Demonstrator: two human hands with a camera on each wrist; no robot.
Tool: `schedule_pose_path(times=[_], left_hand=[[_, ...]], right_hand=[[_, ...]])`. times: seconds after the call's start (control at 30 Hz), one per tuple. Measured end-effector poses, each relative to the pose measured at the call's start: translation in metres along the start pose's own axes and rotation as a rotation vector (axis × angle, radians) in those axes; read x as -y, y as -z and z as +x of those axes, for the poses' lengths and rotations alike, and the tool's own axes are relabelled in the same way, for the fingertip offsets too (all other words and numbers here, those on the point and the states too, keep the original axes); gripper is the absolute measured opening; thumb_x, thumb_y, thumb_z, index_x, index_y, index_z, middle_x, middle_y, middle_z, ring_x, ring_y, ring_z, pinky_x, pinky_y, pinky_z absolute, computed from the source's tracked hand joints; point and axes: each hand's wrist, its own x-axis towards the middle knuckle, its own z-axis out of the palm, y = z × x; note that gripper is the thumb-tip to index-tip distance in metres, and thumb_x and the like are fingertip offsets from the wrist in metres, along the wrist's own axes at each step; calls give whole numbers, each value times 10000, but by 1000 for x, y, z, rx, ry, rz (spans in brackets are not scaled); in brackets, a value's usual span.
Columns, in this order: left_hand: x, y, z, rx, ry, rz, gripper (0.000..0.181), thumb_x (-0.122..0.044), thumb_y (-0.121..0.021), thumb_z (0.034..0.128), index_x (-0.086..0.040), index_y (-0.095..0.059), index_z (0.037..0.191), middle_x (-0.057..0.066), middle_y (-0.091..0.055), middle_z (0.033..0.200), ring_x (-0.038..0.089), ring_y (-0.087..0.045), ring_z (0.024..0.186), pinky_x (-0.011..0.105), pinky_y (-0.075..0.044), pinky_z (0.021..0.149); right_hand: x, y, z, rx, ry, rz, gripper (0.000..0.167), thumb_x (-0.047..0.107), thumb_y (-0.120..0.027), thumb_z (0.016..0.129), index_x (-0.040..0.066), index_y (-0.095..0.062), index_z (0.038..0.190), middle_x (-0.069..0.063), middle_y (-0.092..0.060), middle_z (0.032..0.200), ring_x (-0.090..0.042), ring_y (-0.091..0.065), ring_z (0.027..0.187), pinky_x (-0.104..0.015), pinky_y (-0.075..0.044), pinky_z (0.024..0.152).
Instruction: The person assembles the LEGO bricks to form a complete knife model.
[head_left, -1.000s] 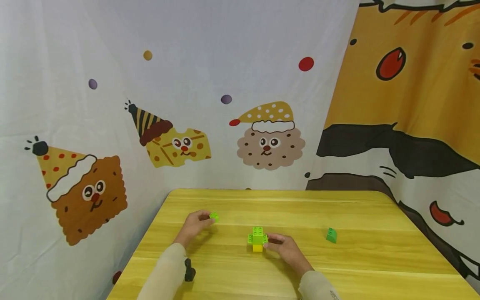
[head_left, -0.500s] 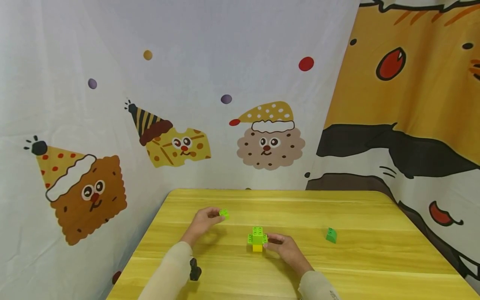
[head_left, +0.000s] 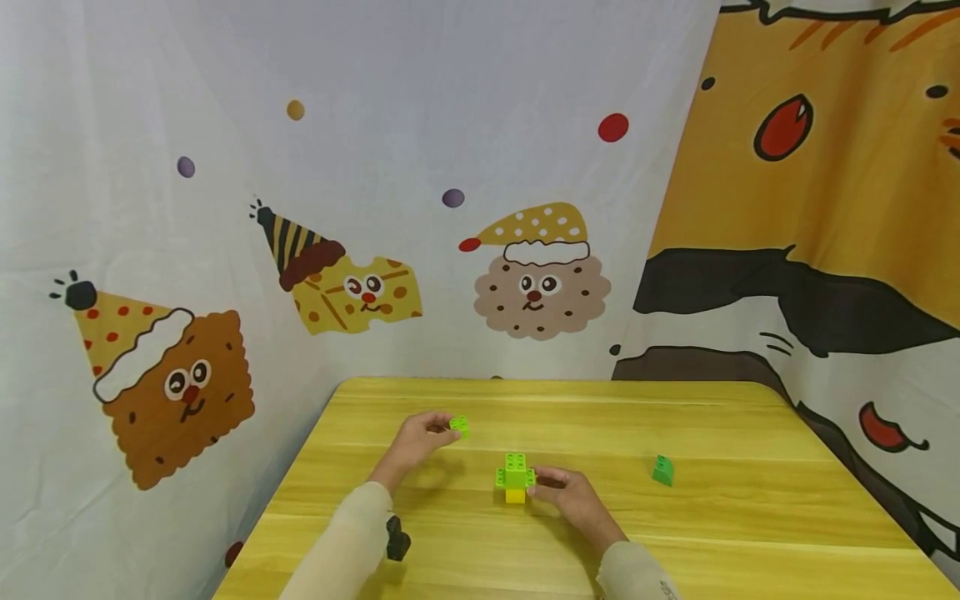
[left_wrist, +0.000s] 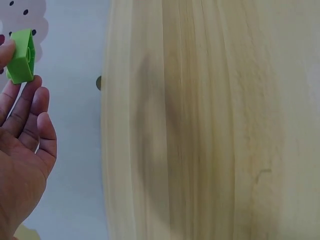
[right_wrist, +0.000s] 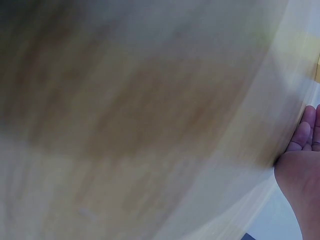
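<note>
My left hand (head_left: 422,439) pinches a lime-green toy building brick (head_left: 460,427) between thumb and fingers, above the far left part of the table. Up close in the left wrist view, the brick (left_wrist: 21,56) shows its hollow underside, and the other fingers are loosely bent. A small stack of toy bricks (head_left: 515,475), lime green over a yellow base, stands upright at the middle of the table. My right hand (head_left: 576,498) holds the stack's right side with thumb and fingertips. Only part of the right hand (right_wrist: 302,160) shows in the right wrist view; its grip is out of frame there.
A darker green sloped brick (head_left: 663,470) lies on the wooden table (head_left: 750,517) to the right of the stack. Beside the left sleeve is a black device (head_left: 397,538). A curtain (head_left: 420,150) with cartoon prints hangs behind the table.
My left hand has moved right and slightly away from me, carrying the lime-green brick closer to the stack. The right hand and the stack have stayed in place.
</note>
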Motion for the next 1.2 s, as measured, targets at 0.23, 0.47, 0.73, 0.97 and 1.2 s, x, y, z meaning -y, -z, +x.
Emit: schedule_pose_path(times=[0.23,0.47,0.73,0.97,1.2], left_hand=[[-8,-7,-1,17,-43,28,302,-282,-763,895,-86,-700,1116,22,-652,1022,208,-583,978,389,-509,807],[-16,-15,-1,40,-59,34,328,-302,-750,905,-92,-693,1151,33,-652,1060,218,-580,1009,416,-503,832],[-19,-20,0,64,-68,15,368,-315,-755,899,-77,-688,1172,46,-647,1069,222,-573,1010,417,-499,831],[-25,-25,0,83,-65,19,359,-349,-759,892,-112,-698,1154,16,-649,1044,241,-575,1013,406,-494,824],[-30,-32,-1,99,-66,14,307,-322,-748,906,-146,-702,1153,-4,-647,1044,263,-574,1029,410,-489,825]], right_hand=[[0,1,0,18,-7,-6,571,314,-783,865,-1,-624,1315,-122,-652,1221,-292,-593,1127,-512,-456,965],[-2,0,1,2,-11,2,549,275,-785,867,-11,-627,1308,-146,-647,1224,-304,-590,1124,-514,-463,949],[-2,0,1,0,-1,-1,543,274,-789,862,-6,-634,1301,-142,-654,1216,-296,-597,1118,-510,-460,955],[-3,1,2,23,-6,-6,585,334,-791,854,11,-630,1313,-127,-651,1226,-300,-590,1134,-519,-449,970],[-4,0,3,20,-10,-10,589,353,-795,846,21,-638,1307,-124,-651,1232,-302,-588,1142,-527,-443,977]])
